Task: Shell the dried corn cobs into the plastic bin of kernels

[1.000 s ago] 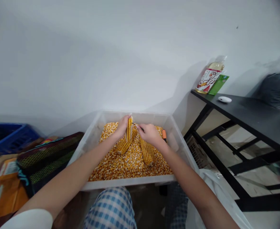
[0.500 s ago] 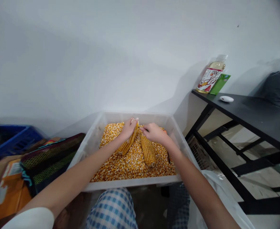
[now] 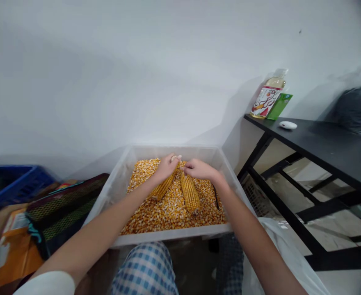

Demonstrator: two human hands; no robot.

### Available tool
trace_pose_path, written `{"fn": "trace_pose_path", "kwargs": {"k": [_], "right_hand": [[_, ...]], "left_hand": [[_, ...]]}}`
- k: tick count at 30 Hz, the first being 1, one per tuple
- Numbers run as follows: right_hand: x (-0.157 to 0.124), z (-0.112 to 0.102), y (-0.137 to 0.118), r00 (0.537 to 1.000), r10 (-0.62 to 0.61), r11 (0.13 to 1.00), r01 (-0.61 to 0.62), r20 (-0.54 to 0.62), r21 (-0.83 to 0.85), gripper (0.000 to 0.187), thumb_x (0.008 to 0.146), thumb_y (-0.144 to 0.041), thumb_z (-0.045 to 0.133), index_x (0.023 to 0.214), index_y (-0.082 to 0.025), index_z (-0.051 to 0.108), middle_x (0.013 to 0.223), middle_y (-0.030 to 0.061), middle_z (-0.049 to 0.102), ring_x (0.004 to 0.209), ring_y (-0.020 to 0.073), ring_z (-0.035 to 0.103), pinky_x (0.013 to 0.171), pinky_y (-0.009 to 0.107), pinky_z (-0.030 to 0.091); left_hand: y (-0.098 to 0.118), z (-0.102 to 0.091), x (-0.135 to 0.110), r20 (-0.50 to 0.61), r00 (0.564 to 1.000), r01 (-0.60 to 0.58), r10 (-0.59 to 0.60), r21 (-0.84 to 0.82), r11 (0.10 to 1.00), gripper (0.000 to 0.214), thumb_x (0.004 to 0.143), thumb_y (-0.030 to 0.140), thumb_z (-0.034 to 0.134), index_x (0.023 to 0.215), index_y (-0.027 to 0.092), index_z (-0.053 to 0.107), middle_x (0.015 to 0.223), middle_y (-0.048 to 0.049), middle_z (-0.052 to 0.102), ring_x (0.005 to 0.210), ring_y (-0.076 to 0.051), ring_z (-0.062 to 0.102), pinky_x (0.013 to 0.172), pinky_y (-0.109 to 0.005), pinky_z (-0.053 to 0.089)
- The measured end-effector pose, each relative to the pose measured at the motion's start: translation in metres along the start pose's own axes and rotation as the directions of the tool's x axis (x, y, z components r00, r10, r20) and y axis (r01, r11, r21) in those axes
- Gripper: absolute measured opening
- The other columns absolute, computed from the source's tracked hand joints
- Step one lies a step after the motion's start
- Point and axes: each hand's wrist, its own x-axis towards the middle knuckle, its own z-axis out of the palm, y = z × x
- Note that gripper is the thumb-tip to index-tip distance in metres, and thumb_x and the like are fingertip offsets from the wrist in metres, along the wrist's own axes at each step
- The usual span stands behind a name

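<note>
1. Centrally, a clear plastic tub (image 3: 168,237) holds loose corn kernels (image 3: 151,213).
2. The left hand (image 3: 167,167) is curled, grasping the far end of a corn cob (image 3: 165,187) that slants toward the near left.
3. Just right of it, the right hand (image 3: 201,169) has its fingers extended; I cannot tell whether it grips anything.
4. A second cob (image 3: 190,194) lies on the kernels below that hand, with a dark rod (image 3: 215,196) to its right.
5. Farther right, a black table (image 3: 306,135) holds a bottle (image 3: 268,96).

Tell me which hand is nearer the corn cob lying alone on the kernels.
Right hand: just above the upper end of the corn cob. Left hand: farther off, to the cob's left, gripping a second cob.
</note>
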Motion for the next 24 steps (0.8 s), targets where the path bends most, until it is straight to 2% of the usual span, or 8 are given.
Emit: {"fn": "trace_pose_path", "kwargs": {"k": [6,12,20,24], "right_hand": [[0.001,0.003,0.002,0.996,0.002,1.000,0.000,-0.089,0.024,0.038,0.086,-0.035,0.038,0.070,-0.011,0.062,0.051,-0.0031,0.043,0.049,0.0083,0.035,0.051,0.022,0.025],[0.010,0.017,-0.001,0.989,-0.024,0.999,0.018,-0.149,-0.042,0.034,0.086,-0.030,0.040,0.068,-0.011,0.061,0.053,-0.0021,0.048,0.051,0.0081,0.039,0.051,0.021,0.024],[0.002,0.000,0.003,0.999,-0.015,0.998,0.017,0.030,-0.060,0.038,0.084,-0.033,0.039,0.064,-0.010,0.061,0.046,-0.0028,0.042,0.044,0.0071,0.032,0.047,0.022,0.024],[0.002,0.014,0.006,0.978,0.031,0.984,0.007,0.207,-0.177,0.023,0.076,-0.022,0.047,0.063,-0.011,0.063,0.051,0.0006,0.053,0.047,0.0081,0.038,0.048,0.022,0.027]], "left_hand": [[-0.008,-0.012,0.008,-0.107,0.990,0.095,-0.097,-0.025,0.995,0.034,0.083,0.041,0.032,0.060,0.019,0.043,0.060,0.0002,0.048,0.063,-0.016,0.044,0.062,-0.027,0.036],[-0.014,-0.009,0.010,-0.070,0.994,0.080,-0.083,-0.042,0.996,0.034,0.082,0.042,0.033,0.061,0.018,0.045,0.060,-0.0002,0.049,0.065,-0.016,0.046,0.064,-0.028,0.037],[-0.002,0.002,0.001,0.039,0.999,0.035,-0.034,-0.026,0.999,0.035,0.082,0.044,0.037,0.059,0.018,0.042,0.056,0.0018,0.043,0.060,-0.014,0.042,0.058,-0.026,0.032],[0.005,0.010,-0.006,0.128,0.992,0.008,-0.008,0.004,1.000,0.034,0.081,0.046,0.038,0.061,0.018,0.040,0.056,0.0029,0.040,0.059,-0.013,0.039,0.057,-0.025,0.032]]}}
